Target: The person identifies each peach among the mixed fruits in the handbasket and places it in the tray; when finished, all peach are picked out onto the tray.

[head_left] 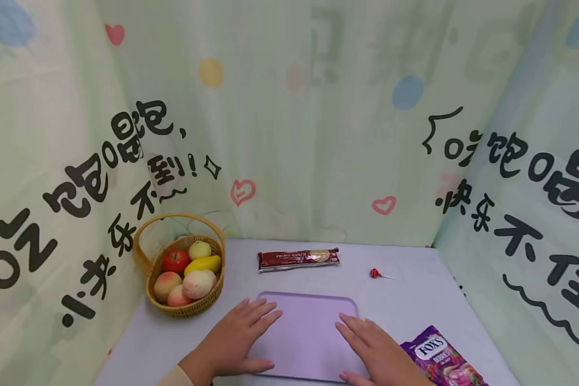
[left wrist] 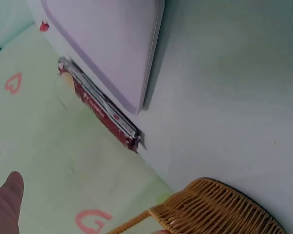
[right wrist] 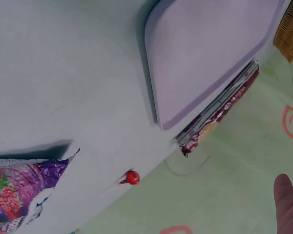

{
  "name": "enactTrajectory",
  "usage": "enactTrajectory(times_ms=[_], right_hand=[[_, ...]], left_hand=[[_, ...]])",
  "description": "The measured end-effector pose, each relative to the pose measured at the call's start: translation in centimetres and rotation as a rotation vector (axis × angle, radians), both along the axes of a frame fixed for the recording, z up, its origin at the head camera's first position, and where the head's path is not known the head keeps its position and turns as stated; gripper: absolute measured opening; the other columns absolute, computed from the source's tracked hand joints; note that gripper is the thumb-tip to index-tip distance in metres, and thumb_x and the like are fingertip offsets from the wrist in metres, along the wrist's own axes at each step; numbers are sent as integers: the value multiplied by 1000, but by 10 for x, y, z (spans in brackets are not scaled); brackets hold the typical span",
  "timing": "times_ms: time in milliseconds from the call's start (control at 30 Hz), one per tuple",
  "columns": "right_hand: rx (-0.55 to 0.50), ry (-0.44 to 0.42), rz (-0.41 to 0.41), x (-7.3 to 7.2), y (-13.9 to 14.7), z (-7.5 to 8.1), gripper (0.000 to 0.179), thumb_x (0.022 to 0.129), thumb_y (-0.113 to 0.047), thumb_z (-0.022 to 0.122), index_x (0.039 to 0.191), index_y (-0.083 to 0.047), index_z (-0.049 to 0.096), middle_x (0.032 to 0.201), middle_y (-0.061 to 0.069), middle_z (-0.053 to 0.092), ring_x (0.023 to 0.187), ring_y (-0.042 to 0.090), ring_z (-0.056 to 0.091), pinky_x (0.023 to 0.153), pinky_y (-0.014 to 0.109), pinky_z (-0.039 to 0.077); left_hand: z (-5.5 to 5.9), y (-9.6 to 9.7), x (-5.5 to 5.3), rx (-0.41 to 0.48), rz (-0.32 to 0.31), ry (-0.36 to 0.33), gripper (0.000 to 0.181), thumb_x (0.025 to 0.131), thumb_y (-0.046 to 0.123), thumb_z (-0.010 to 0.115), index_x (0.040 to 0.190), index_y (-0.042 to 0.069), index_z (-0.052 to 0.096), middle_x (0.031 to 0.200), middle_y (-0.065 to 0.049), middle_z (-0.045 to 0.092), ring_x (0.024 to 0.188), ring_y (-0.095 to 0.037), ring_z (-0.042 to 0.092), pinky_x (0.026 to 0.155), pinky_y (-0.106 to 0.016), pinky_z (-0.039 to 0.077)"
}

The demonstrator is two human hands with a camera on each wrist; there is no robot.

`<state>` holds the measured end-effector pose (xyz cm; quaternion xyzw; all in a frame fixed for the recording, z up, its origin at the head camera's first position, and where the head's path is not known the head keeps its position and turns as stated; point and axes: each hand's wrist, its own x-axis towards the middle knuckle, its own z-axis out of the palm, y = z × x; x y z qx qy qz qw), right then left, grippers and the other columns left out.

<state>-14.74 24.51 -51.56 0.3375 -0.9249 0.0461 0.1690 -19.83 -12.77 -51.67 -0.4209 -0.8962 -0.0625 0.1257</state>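
Both hands hover over the lilac tray [head_left: 304, 332] in the head view and hold nothing. My left hand [head_left: 243, 340] is above its left edge, fingers straight and spread. Above the right edge is my right hand [head_left: 373, 348], also with extended fingers. Behind the tray lies a long dark red packet [head_left: 299, 259] with spaghetti lettering. A red lollipop [head_left: 375, 273] rests on the table at the back right. Nearest the right hand is a purple Fox's Berries candy bag [head_left: 441, 356], its lower part cut off by the frame.
At the back left stands a wicker basket [head_left: 185, 310] with a tall handle, filled with a red apple [head_left: 176, 261], a yellow mango-like fruit [head_left: 202, 265] and several peaches. Printed curtains [head_left: 289, 134] enclose the white table [head_left: 241, 252] at the back and both sides.
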Motion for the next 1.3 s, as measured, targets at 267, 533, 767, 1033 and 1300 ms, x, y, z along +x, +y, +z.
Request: enactTrajectory(times_ms=[267, 533, 767, 1033, 1300], right_hand=[[-144, -209, -201, 8, -7, -5, 91, 90, -76, 55, 159, -18, 39, 156, -1, 50, 137, 21, 53, 106, 48, 53], [-252, -460, -352, 1, -9, -9, 100, 87, -80, 55, 158, -12, 39, 156, 10, 50, 140, 33, 51, 109, 58, 48], [-341, -574, -436, -6, -6, -19, 94, 87, -66, 69, 156, -9, 41, 158, 12, 45, 143, 38, 47, 108, 61, 47], [-390, -501, -461, -8, 4, -39, 85, 86, -51, 78, 150, -4, 48, 149, 15, 54, 136, 37, 54, 107, 58, 49], [-422, -489, -442, -4, 10, -64, 86, 83, -50, 81, 144, 3, 52, 142, 16, 57, 131, 35, 57, 107, 57, 48]], left_hand=[[4, -9, -11, 97, 118, -77, 93, 86, 86, 45, 160, 30, 34, 160, 7, 43, 148, -19, 40, 120, -52, 37], [2, -16, -22, 188, 157, -6, 92, 85, 80, 57, 156, 25, 43, 155, 5, 47, 142, -19, 45, 115, -47, 44], [0, -22, -29, 225, 202, -21, 92, 83, 78, 63, 155, 23, 44, 152, 4, 50, 139, -18, 48, 114, -44, 46], [4, -24, -39, 237, 294, -81, 92, 79, 68, 76, 155, 26, 44, 153, 4, 52, 139, -20, 50, 113, -47, 47], [11, -29, -54, 317, 358, -97, 89, 77, 57, 84, 151, 22, 49, 148, -1, 56, 136, -23, 53, 110, -50, 50]])
